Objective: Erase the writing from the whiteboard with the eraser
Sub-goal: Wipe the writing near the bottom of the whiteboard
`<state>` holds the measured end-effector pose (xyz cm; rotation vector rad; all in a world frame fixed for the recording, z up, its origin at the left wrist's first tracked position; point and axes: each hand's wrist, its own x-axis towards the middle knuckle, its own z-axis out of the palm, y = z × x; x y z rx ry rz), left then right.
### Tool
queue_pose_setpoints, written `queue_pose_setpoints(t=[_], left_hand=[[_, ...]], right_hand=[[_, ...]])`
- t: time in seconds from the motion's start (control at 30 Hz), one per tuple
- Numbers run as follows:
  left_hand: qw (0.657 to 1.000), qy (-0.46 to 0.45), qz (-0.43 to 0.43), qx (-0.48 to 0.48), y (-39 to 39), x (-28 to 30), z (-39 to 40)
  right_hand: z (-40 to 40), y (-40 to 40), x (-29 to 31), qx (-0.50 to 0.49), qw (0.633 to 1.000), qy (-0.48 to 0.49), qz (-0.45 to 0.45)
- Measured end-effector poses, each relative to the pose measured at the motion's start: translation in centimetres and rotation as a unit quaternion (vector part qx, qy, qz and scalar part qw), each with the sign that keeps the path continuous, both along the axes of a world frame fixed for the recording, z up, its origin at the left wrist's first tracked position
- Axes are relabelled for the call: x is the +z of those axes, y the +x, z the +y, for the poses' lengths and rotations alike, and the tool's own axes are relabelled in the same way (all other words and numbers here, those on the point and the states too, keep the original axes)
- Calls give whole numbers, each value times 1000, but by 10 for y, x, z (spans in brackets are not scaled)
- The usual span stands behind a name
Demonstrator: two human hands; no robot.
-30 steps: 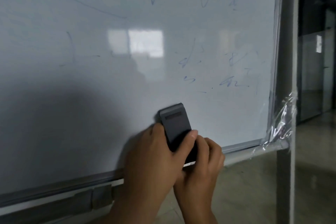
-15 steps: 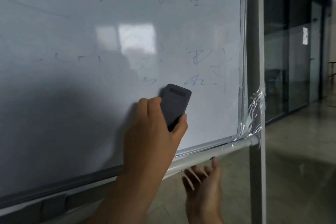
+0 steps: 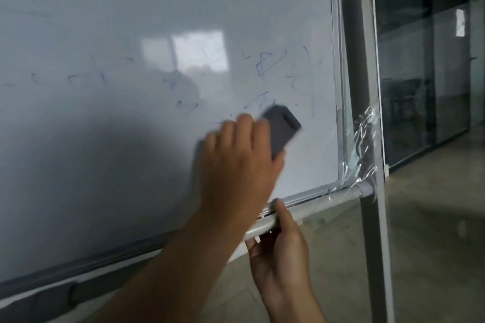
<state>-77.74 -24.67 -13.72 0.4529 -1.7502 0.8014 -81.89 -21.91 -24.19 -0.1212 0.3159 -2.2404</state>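
The left hand point(image 3: 236, 162) grips the dark grey eraser point(image 3: 281, 128), fingers curled close together over its near edge and thumb tucked under the lower side, holding it flat against the whiteboard point(image 3: 110, 139) low on its right part, just below some faint blue writing point(image 3: 265, 65) (the eraser is tilted, its far end pointing up and right, and blurred). The right hand point(image 3: 280, 246) is underneath, at the board's bottom rail point(image 3: 322, 200): thumb laid up on the rail's front, fingers wrapped behind it, mostly hidden. Crinkled clear plastic wrap point(image 3: 364, 144) clings to the frame's corner.
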Motion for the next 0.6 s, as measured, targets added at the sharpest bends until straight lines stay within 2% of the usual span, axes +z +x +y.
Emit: queue_pose_setpoints(t=[0.07,0.13,0.17,0.27,0.3,0.37,0.53,0.6], left_hand=[[996,18,88,25,5,29,1],[993,33,111,17,4,47,5],[997,26,78,2,0,45,9],[994,-27,-97,-36,-12,13,18],[992,-37,-120,-35,-13,5,19],[996,-31,-77,-21,-6,8,16],[987,19,157,4,46,40,-11],[990,23,135,-16,59,31,-12]], right_hand=[[1,2,3,-10,1000,16,-5],[2,5,6,-23,1000,18,-7],[1,5,5,-32,999,16,-12],[2,5,5,-37,999,-10,-7],[2,4,5,-39,999,-15,-6],[4,1,4,-43,999,-17,-21],[7,-2,4,-37,999,-7,-26],[6,0,5,-34,999,-11,-23]])
